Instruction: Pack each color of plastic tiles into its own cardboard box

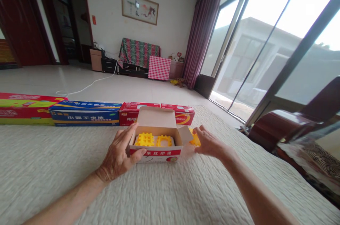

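An open cardboard box (160, 156), white with a red band, stands in front of me with its lid flap (156, 116) raised. Inside it lie a yellow lattice building block (145, 139) and a yellow block with a round hole (160, 141). My left hand (119, 150) grips the box's left end, thumb on the front and fingers along the side. Just right of the box, my right hand (208, 141) closes on another yellow building block (196, 138), partly covered by the fingers and the side flap (185, 135).
Behind the box runs a row of cartons: a red and green one (26, 110), a blue one (86, 113) and red ones (128, 111). They rest on a pale quilted cover (66, 168). A dark red chair-like piece (276, 129) stands at the right.
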`<action>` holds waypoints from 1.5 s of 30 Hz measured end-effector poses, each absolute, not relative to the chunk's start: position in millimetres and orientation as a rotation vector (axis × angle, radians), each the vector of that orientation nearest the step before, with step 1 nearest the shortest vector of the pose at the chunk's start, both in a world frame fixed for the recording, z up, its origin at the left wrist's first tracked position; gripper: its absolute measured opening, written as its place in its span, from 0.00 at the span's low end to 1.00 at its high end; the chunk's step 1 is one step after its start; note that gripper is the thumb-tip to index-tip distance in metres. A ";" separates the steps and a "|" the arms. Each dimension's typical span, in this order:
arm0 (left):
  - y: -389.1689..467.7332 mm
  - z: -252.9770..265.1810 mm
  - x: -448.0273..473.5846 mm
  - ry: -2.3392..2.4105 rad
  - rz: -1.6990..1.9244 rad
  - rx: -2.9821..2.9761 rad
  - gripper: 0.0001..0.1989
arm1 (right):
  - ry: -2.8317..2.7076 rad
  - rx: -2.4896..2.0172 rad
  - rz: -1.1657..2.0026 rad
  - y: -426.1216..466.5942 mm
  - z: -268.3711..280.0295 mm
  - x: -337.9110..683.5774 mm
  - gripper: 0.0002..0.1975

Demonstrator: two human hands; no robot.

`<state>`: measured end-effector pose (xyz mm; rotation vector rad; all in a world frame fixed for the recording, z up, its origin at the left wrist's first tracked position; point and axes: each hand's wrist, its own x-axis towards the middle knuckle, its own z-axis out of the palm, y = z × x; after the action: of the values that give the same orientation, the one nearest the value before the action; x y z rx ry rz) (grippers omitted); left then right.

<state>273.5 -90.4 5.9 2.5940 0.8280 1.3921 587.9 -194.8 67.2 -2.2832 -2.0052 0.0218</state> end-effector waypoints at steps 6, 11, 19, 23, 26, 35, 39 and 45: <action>-91.2 6.5 273.7 0.829 1.392 2.586 0.36 | -1.950 -2.334 0.003 -194.6 72.9 589.2 0.21; -92.7 8.0 273.6 0.835 1.379 2.583 0.36 | -1.802 -2.170 -0.130 -201.7 105.1 598.3 0.21; -90.3 6.4 274.3 0.818 1.400 2.595 0.36 | -2.068 -1.679 -0.022 -181.6 132.6 521.8 0.24; -90.6 7.0 274.7 0.803 1.411 2.604 0.36 | -2.144 -1.781 0.008 -163.5 122.9 497.9 0.25; -91.4 7.8 274.7 0.798 1.403 2.595 0.35 | -2.170 -1.849 -0.020 -157.0 115.8 495.0 0.24; -91.9 8.3 274.4 0.807 1.399 2.598 0.35 | -2.161 -1.792 -0.083 -160.0 108.9 501.7 0.24; -91.6 7.3 274.3 0.799 1.414 2.605 0.35 | -2.047 -1.750 -0.112 -162.5 115.4 521.2 0.17; -90.5 5.6 274.7 0.814 1.412 2.603 0.35 | -1.913 -1.772 -0.171 -163.7 113.0 581.7 0.05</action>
<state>274.7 -90.5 5.6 2.6025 0.8139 1.4124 581.7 -163.7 113.0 -1.7718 -1.9127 -0.1709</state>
